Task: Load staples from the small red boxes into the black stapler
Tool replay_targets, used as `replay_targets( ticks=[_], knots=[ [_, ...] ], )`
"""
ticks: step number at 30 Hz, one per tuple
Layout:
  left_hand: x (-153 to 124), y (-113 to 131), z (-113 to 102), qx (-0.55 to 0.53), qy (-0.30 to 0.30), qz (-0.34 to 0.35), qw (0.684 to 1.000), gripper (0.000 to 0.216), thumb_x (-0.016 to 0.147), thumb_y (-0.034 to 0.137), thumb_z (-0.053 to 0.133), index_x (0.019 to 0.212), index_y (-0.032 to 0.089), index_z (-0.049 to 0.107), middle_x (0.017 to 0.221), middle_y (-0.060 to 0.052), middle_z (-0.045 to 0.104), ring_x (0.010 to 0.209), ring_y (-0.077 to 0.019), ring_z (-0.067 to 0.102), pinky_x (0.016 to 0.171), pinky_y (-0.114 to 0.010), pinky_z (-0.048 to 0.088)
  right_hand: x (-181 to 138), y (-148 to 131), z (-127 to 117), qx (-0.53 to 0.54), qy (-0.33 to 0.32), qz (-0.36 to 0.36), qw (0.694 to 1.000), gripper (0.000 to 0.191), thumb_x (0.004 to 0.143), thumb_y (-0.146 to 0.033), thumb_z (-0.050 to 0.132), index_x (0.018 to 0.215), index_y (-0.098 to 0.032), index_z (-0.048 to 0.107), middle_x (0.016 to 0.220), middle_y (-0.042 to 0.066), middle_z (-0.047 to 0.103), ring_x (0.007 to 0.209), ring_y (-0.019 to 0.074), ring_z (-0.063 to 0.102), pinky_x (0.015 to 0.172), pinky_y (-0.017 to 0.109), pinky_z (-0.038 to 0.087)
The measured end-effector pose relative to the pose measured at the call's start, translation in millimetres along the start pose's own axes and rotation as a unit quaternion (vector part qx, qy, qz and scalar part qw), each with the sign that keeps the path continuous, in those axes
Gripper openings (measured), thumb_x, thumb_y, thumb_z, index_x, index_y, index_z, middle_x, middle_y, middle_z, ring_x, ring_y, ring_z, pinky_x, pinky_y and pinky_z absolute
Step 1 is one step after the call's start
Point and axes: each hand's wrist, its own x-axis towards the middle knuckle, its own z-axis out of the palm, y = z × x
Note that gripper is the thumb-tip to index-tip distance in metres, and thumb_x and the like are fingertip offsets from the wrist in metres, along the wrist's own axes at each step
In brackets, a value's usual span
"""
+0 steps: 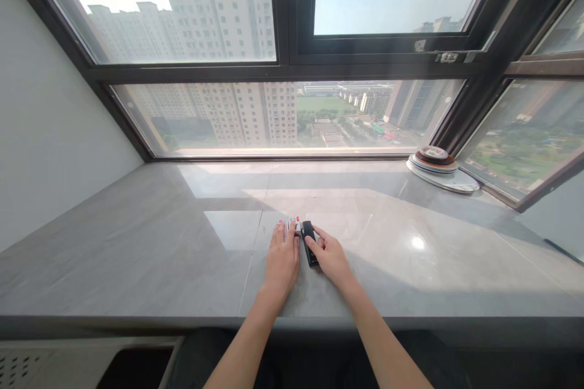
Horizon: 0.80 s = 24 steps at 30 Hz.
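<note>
Being grasped by the right hand, a black device is seen on the table. At its ten o'clock, small packs are partly covered by the left hand, its grip unclear.

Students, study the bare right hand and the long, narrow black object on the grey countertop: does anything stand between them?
Nothing visible does: the right hand touches the long, narrow black object, thumb on top. The left hand and small white-and-red items lie to its left, not between them.

White boxes, perhaps, partly hidden.
</note>
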Motion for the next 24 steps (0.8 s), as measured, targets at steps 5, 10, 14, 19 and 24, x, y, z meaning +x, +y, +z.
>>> replay_targets(
  ticks=[5, 10, 14, 19, 24],
  knots=[
    [-5, -5, -4, 0.012, -0.006, 0.02, 1.0, 0.045, 0.109, 0.023, 0.033, 0.153, 0.023, 0.04, 0.161, -0.015, 0.039, 0.155, -0.0288, 0.029, 0.123, -0.054, 0.034, -8, -8, 18, 0.091, -0.044, 0.065, 0.993, 0.062, 0.098, -0.059, 0.053, 0.15, -0.026, 0.051, 0.073, -0.004, 0.051, 0.049, 0.014, 0.056, 0.042, 0.026, 0.047],
    [-18, -29, -20, 0.019, -0.005, 0.032, 0.999, 0.046, 0.107, 0.019, 0.033, 0.153, 0.023, 0.039, 0.161, -0.015, 0.039, 0.156, -0.0294, 0.028, 0.123, -0.057, 0.035, -9, -19, 34, 0.114, -0.148, 0.043, 0.981, 0.053, 0.103, -0.054, 0.046, 0.151, -0.031, 0.044, 0.081, -0.003, 0.059, 0.046, 0.012, 0.058, 0.044, 0.026, 0.052],
    [-27, -73, -46, 0.019, 0.009, 0.019, 1.0, 0.045, 0.109, 0.022, 0.031, 0.152, 0.022, 0.041, 0.162, -0.014, 0.038, 0.156, -0.0283, 0.029, 0.123, -0.055, 0.036, -5, -33, 76, 0.129, -0.205, 0.028, 0.97, 0.049, 0.105, -0.048, 0.044, 0.151, -0.031, 0.04, 0.085, -0.002, 0.061, 0.048, 0.0118, 0.059, 0.047, 0.027, 0.055],
    [-27, -139, -81, 0.034, 0.008, 0.006, 0.999, 0.042, 0.109, 0.027, 0.031, 0.148, 0.022, 0.047, 0.158, -0.012, 0.043, 0.154, -0.027, 0.033, 0.123, -0.054, 0.036, 8, -60, 144, 0.126, -0.243, 0.019, 0.962, 0.041, 0.105, -0.046, 0.043, 0.143, -0.031, 0.043, 0.098, 0.002, 0.065, 0.049, 0.0132, 0.062, 0.045, 0.029, 0.056],
    [-20, -167, -94, 0.034, 0.024, -0.011, 0.999, 0.042, 0.109, 0.029, 0.033, 0.147, 0.023, 0.05, 0.158, -0.01, 0.044, 0.152, -0.0259, 0.036, 0.124, -0.052, 0.036, 15, -73, 170, 0.117, -0.227, 0.009, 0.967, 0.038, 0.104, -0.049, 0.044, 0.137, -0.031, 0.047, 0.102, 0.004, 0.065, 0.048, 0.013, 0.059, 0.041, 0.029, 0.053]
  ],
)
